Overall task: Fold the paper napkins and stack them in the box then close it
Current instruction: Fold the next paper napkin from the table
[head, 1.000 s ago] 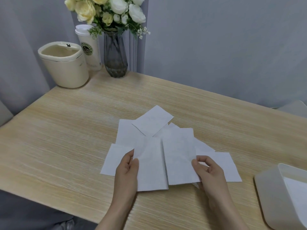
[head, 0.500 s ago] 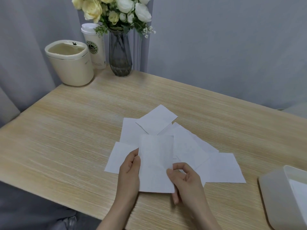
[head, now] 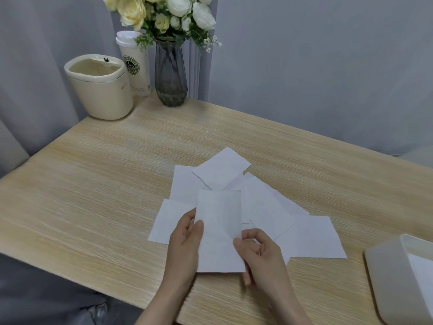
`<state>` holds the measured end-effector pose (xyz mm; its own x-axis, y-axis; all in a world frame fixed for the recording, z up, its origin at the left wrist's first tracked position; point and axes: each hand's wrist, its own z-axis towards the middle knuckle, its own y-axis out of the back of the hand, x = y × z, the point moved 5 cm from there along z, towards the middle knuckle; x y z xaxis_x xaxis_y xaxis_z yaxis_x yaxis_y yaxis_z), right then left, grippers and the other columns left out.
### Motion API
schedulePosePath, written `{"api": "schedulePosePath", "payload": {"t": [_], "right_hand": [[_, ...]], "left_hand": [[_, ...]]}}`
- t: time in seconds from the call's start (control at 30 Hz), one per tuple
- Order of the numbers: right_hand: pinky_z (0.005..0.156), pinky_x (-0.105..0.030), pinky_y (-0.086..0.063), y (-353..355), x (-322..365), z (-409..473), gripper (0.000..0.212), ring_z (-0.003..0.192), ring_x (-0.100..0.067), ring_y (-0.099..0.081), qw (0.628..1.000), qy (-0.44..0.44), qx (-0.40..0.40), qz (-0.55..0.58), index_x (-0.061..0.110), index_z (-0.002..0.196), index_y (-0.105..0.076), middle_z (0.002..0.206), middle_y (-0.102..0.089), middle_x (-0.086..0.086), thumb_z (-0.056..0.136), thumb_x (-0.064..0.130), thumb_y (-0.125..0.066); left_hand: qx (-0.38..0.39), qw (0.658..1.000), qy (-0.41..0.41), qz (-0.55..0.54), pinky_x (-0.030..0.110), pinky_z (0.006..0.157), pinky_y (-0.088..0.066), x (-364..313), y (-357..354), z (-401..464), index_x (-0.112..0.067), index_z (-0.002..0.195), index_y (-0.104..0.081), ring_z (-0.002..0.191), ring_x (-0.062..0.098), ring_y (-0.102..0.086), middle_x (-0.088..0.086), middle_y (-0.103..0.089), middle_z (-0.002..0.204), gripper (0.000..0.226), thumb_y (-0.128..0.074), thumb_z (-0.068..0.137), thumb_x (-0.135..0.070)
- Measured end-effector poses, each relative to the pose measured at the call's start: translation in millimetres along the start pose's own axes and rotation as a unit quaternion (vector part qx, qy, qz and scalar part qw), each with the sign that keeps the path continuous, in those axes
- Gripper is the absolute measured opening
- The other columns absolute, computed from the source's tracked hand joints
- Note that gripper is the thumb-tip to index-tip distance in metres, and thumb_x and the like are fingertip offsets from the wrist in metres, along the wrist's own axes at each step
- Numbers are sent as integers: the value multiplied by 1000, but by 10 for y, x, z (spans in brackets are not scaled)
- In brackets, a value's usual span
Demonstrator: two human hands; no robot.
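Observation:
A folded white napkin [head: 219, 228] is held upright-long over the table's near middle. My left hand [head: 185, 242] pinches its left edge between thumb and fingers. My right hand [head: 260, 254] pinches its right edge lower down. Under and behind it, several flat white napkins [head: 311, 235] lie fanned out and overlapping on the wooden table [head: 93, 195]. The white box [head: 389, 277] stands at the right edge of the view, open, with white paper showing inside; only part of it is visible.
At the back left stand a cream bin [head: 100, 87], a paper coffee cup [head: 136, 64] and a dark glass vase of flowers [head: 170, 73]. Grey curtains hang behind the table. The near table edge runs just below my wrists.
My right hand brought the napkin's right half over onto the left half, making one narrow folded piece. Both hands now hold it at its edges. The view has shifted slightly left.

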<state>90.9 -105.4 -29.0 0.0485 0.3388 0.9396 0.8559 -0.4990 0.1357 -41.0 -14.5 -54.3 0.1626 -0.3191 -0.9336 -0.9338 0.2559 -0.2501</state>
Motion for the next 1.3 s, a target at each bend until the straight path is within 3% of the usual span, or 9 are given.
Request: {"api": "schedulePosePath", "payload": {"t": [0.13,0.23,0.4,0.5,0.7,0.8,0.93,1.1,1.3], "right_hand": [[63,-19,-44,61,-17,13,12,55,-5,-51,995,39,-73,-48,20,92,-62,65,-61,12,84,15,-69],[65,-11,-43,44,-23,26,13,63,2,-57,997,20,-57,-37,22,100,-65,67,-64,19,88,17,-66],[55,-8,-44,-51,-7,-4,16,65,-1,-68,999,-18,19,19,14,96,-73,77,-75,5,94,13,-57],[57,-14,-48,-103,-7,-19,19,70,-12,-72,997,-22,38,56,12,97,-74,81,-76,-5,94,9,-56],[68,-20,-49,-109,-19,21,15,82,-11,-71,1000,-2,22,2,21,96,-73,84,-76,2,92,15,-60],[81,-24,-47,-29,79,106,12,90,-6,-60,980,89,-47,-170,32,99,-69,91,-70,13,90,27,-62],[96,-22,-24,-107,285,265,30,124,-3,-31,896,214,-44,-386,32,122,-59,124,-50,20,93,34,-57],[105,-26,-6,-276,315,554,43,141,-7,-5,853,208,16,-479,34,137,-45,153,-24,14,97,47,-43],[111,-33,-1,-391,241,700,46,143,-10,6,824,200,52,-527,30,142,-37,159,-8,11,99,45,-34]], "left_hand": [[-5,1000,-2,-14,21,62,-54,15,6,-5,-26,111,-65,86,16,-72,1,-76,97,26,-48,101,-10],[-5,1000,2,-17,21,62,-53,33,11,6,-30,109,-66,87,16,-72,2,-76,98,27,-49,100,-11],[-1,1000,7,-21,23,65,-55,40,16,15,-29,112,-65,90,18,-73,2,-76,101,25,-50,100,-13],[17,1000,10,-5,38,68,-57,40,6,2,-30,116,-62,93,23,-72,-1,-74,106,24,-52,100,-16],[8,999,30,-7,47,42,-53,9,88,-39,-29,116,-59,67,41,-70,5,-72,94,25,-53,98,-11],[-34,999,20,-14,45,42,-52,-29,234,-25,-23,114,-61,65,39,-70,8,-71,93,22,-56,97,-10],[-67,997,11,-44,40,41,-50,-87,406,21,-19,105,-62,59,38,-68,9,-72,87,17,-59,95,-7],[-65,996,19,-66,41,42,-51,-67,408,46,-19,101,-64,64,39,-70,9,-72,88,15,-61,93,-7],[-61,995,28,-73,43,43,-52,-41,424,53,-18,109,-63,69,39,-71,8,-73,94,18,-62,93,-9]]}}
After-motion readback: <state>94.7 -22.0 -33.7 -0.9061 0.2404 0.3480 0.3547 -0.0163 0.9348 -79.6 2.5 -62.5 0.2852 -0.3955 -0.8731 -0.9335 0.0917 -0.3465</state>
